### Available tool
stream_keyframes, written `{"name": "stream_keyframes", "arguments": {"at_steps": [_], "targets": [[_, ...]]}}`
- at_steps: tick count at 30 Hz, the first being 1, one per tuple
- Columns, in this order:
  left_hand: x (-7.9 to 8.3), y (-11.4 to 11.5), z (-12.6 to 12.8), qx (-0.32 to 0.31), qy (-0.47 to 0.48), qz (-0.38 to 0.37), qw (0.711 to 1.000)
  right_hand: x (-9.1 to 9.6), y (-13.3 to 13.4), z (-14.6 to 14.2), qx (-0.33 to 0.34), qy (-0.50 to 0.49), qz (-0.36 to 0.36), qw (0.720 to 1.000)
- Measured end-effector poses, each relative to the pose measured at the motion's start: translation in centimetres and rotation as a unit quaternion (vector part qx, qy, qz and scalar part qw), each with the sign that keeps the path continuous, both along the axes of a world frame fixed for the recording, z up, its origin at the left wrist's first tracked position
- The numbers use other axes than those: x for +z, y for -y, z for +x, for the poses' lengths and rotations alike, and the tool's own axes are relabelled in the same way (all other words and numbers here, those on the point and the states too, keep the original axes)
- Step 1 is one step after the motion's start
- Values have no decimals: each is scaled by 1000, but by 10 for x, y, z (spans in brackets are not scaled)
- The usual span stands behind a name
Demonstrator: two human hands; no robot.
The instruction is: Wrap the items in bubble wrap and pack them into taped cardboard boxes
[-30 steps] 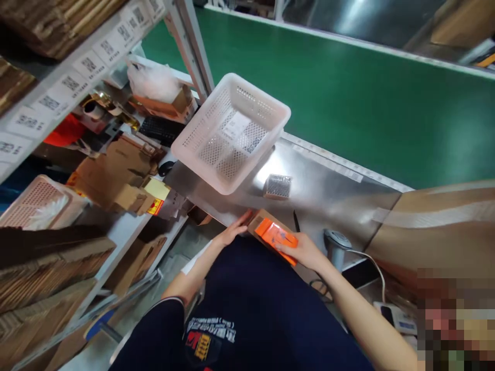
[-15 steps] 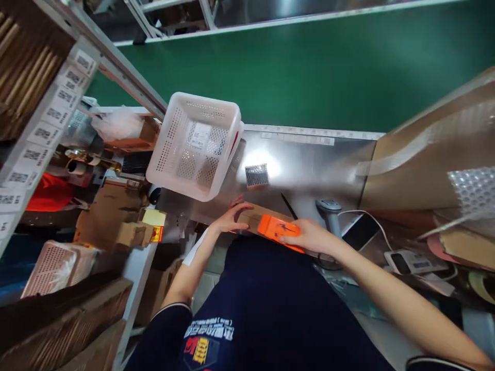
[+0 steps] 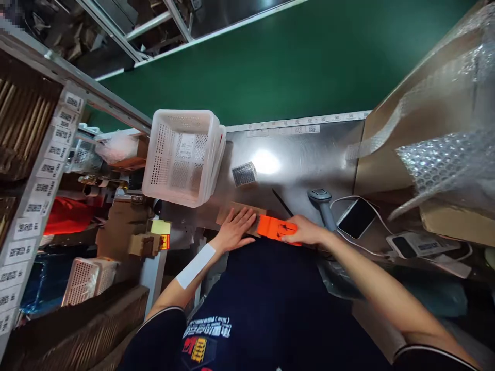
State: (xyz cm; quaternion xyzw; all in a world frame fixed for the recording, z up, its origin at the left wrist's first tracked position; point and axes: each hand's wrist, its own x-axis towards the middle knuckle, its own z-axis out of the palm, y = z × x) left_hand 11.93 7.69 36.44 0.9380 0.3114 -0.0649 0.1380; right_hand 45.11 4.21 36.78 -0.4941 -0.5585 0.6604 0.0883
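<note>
Head view: we hold the orange item (image 3: 273, 226) in our right hand (image 3: 307, 232), with its fingers closed around the right end. Our left hand (image 3: 234, 232) lies palm down, fingers extended and slightly parted, on a flat cardboard box (image 3: 223, 212); it grips nothing. The orange item overlaps the right part of the box in this view; we cannot tell whether the two are in contact. Both are located at the near edge of the metal counter (image 3: 301, 154), directly in front of our dark shirt (image 3: 278, 288).

Beyond the box, a bubble-wrapped packet (image 3: 244, 174) rests on the counter. To its right, in order, we find a thin black tool (image 3: 282, 202) lying aslant, a handheld scanner (image 3: 323, 206) and a phone (image 3: 358, 217). On the left stand nested white perforated baskets (image 3: 149, 175). On the right is a large carton (image 3: 381, 175), with bubble wrap (image 3: 433, 159) in front. A green surface (image 3: 290, 67) extends along the far side.
</note>
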Motion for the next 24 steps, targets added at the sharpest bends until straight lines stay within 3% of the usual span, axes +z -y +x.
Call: {"name": "stream_keyframes", "arguments": {"at_steps": [3, 8, 14, 18, 21, 24], "targets": [[-6, -4, 5, -22, -9, -2, 1000, -7, 5, 11, 5, -27, 2, 1000], [-3, -11, 3, 25, 7, -84, 996, -17, 23, 51, 11, 38, 1, 999], [20, -12, 15, 27, 11, -120, 992, -32, -7, 19, 29, 104, 38, 993], [24, -21, 46, -91, 12, -150, 984, -23, -18, -1, 51, 141, 43, 988], [13, -28, 74, -187, 1, -158, 970, -5, -10, -19, 81, 251, 84, 961], [-4, -32, 94, -223, -22, -128, 966, 12, 1, -37, 84, 344, 147, 923]]}}
